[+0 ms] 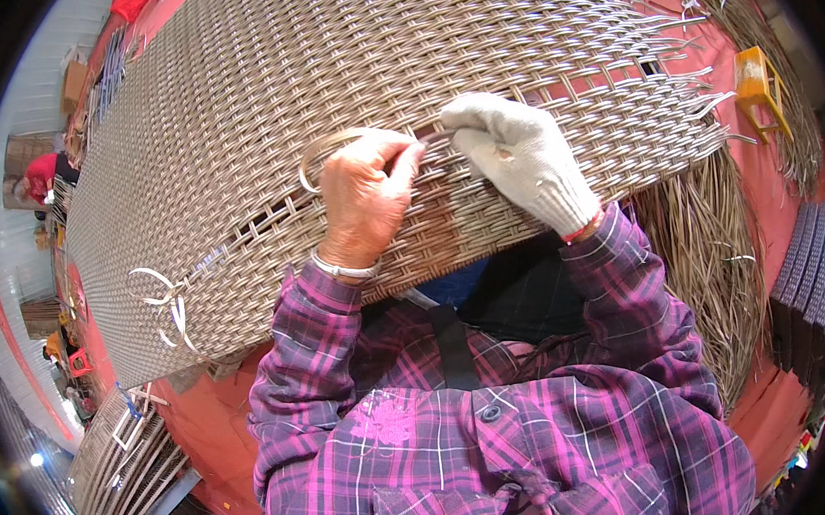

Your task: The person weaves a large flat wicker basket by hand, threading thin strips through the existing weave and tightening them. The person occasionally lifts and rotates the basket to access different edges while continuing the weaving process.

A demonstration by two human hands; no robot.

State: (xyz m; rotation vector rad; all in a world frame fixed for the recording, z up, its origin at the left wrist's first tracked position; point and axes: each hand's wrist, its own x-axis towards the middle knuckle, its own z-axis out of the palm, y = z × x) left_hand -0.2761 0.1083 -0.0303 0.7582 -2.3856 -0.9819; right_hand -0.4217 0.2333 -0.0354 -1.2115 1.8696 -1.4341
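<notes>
A large brown woven rattan-like panel (282, 80) lies in front of me and reaches close to my body. My bare left hand (366, 198) is over its near part, thumb and forefinger pinching a flat brown weaving strip (317, 155) that curls in a loop beside the hand. The strip runs on toward my right hand (523, 156), which wears a white knitted glove and has its fingers closed at the strip's other side. A row of open gaps (273, 213) in the weave passes beneath both hands. White ties (175, 302) are knotted through the panel at the left.
Loose strip ends (696, 95) stick out along the panel's right edge. A bundle of long brown strips (705, 266) lies at the right, near a yellow stool (761, 90). Red covering (213, 434) spreads underneath. Another person (44, 176) is bent over at the far left.
</notes>
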